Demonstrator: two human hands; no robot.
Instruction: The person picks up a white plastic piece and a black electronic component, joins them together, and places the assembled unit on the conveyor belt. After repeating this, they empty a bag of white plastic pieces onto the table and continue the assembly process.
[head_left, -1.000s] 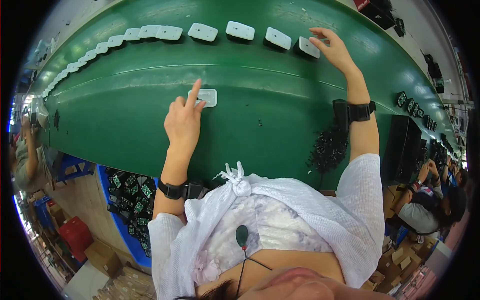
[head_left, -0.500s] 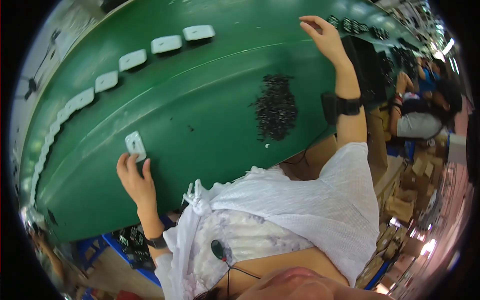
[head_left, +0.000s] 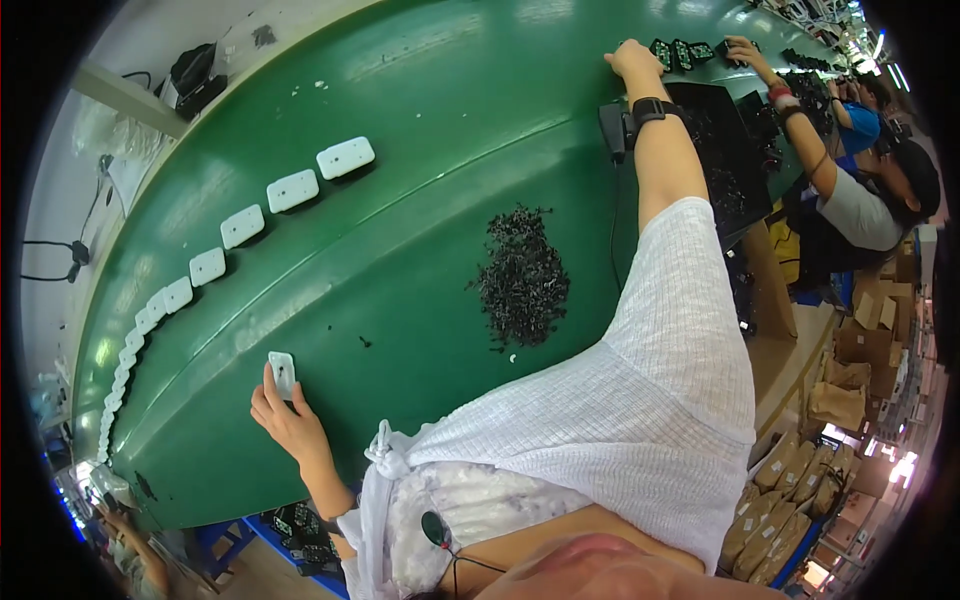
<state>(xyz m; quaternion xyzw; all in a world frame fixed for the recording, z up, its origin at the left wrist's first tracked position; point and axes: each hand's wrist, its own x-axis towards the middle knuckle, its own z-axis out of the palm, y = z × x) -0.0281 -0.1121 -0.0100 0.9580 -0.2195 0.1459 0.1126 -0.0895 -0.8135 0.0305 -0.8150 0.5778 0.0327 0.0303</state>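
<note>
My left hand (head_left: pixel 292 422) is low on the green tabletop, its thumb and fingers closed round the near end of a small white plastic casing (head_left: pixel 282 368). A small dark spot shows in the middle of that casing. Far off at the upper right, my right arm is stretched out. My right hand (head_left: pixel 636 62) is curled beside a row of black pieces with green boards (head_left: pixel 682 54); what its fingers hold, if anything, is hidden. Between my hands lies a heap of small black parts (head_left: pixel 522 280).
A curving row of white casings (head_left: pixel 242 227) runs along the left of the green table (head_left: pixel 420 270). Under my right forearm is a black tray (head_left: pixel 728 165). Another person's hand (head_left: pixel 745 52) is at the black pieces. Brown cartons (head_left: pixel 865 340) stand at right.
My right hand has reached farther out to the black pieces, its fingers now curled. The left hand remains at the white casing. The whole view has shifted, and another person's hand is at the row.
</note>
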